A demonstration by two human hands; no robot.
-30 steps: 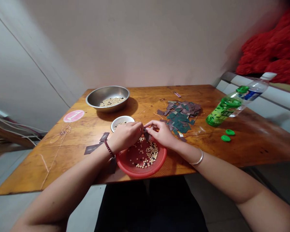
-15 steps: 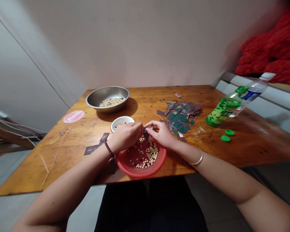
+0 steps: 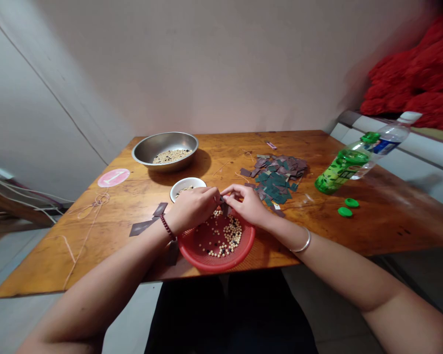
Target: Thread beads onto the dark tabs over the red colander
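Note:
Both hands meet over the far rim of a red plastic basket (image 3: 216,266). My left hand (image 3: 195,207), with a beaded bracelet at the wrist, is closed in a pinch on a small dark piece (image 3: 225,208) that looks like cloth. From the other side my right hand (image 3: 246,202) pinches the same piece between thumb and forefinger. Pale beans (image 3: 233,233) with a few black ones lie in the basket below. A small white bowl (image 3: 175,188) with more beans stands just behind my left hand, which partly hides it.
A steel basin (image 3: 140,153) of beans stands at the back left. Dark green and brown cloth pieces (image 3: 276,184) are heaped right of centre. A green bottle (image 3: 343,167), a clear bottle (image 3: 395,132) and two green caps (image 3: 345,212) are at right; string (image 3: 83,246) lies left.
Almost nothing differs. Both hands keep their pinch on the dark piece above the basket, and the whole view has shifted very slightly.

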